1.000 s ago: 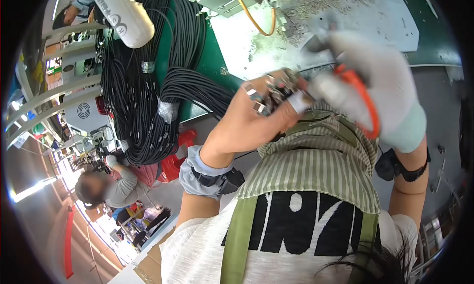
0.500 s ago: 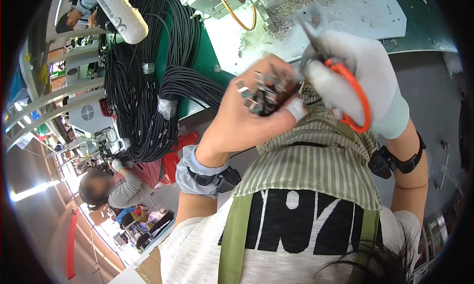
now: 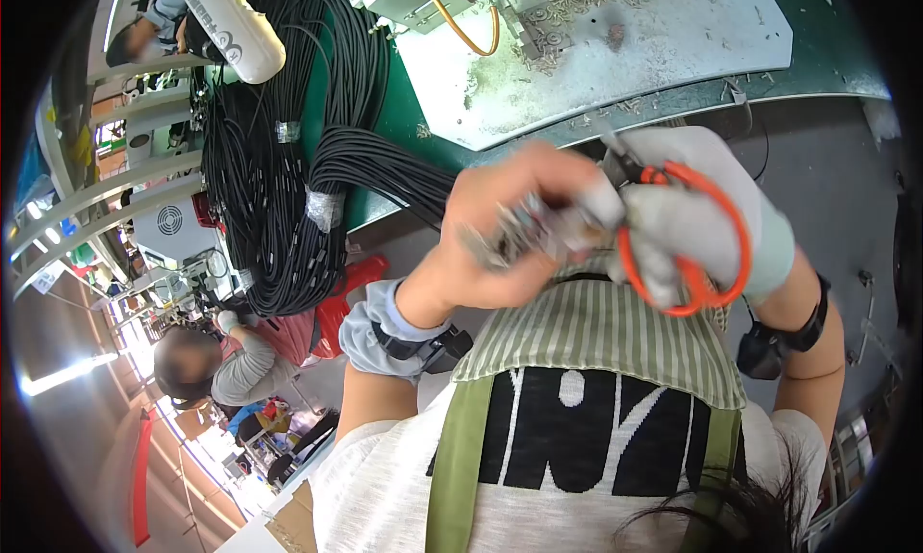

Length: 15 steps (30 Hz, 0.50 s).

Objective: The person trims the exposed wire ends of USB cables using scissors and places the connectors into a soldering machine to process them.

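Note:
My left hand [image 3: 510,226], mostly bare with white on a fingertip, is closed around a bunch of small metal-ended parts [image 3: 527,234], blurred by motion. My right hand [image 3: 707,207] wears a white glove and grips scissors with orange handles [image 3: 738,245]. The dark blades point up and to the left, above the gloved fingers. The fingertips of both hands meet or nearly meet in front of the striped apron [image 3: 596,332]; what lies between them is too blurred to make out.
Beyond my hands, a white board [image 3: 615,72] strewn with small metal pieces lies on the green table [image 3: 822,72], beside a metal machine [image 3: 423,5]. Black cable bundles [image 3: 336,168] hang at the left. A co-worker [image 3: 231,365] is at lower left, another at upper left.
My right hand has moved down towards my body and the scissors have turned, so both orange loops now show. My left hand has shifted slightly lower, still holding the bunch.

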### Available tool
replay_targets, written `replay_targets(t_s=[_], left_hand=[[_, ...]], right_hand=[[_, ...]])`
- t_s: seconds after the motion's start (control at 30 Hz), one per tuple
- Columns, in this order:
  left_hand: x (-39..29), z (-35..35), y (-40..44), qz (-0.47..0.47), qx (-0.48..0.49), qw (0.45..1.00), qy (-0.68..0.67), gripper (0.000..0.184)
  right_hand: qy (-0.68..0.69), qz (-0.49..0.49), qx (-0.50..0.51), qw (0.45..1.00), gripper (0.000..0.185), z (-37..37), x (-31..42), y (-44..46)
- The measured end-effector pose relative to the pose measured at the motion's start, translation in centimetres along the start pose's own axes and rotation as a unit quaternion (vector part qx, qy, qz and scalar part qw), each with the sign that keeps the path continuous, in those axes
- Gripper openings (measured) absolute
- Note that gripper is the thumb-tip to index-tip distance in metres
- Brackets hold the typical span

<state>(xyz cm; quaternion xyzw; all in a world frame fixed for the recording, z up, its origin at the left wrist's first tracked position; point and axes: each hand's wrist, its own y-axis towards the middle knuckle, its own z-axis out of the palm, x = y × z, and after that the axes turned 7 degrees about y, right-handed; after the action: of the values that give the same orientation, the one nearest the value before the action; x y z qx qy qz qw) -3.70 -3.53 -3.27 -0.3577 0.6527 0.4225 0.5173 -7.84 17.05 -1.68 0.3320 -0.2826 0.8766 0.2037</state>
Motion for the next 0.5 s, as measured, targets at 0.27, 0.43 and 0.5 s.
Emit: replay_targets(t_s=[0.27,0.43,0.5], left_hand=[[-2.1,-0.2,0.8,-0.248,-0.144,0.955,-0.078,0.018],[-1.6,0.6,1.5,-0.203,-0.223,0.953,0.036,0.018],[-1.0,0.5,1.4,-0.165,-0.199,0.96,0.107,0.016]], right_hand=[[-0.527,-0.351,-0.24,0.736,0.025,0.9,-1.4,1.3],[-0.659,-0.459,-0.221,0.553,0.028,0.1,-1.0,1.9],[-0.689,-0.391,-0.209,0.574,0.029,0.3,-1.6,1.4]])
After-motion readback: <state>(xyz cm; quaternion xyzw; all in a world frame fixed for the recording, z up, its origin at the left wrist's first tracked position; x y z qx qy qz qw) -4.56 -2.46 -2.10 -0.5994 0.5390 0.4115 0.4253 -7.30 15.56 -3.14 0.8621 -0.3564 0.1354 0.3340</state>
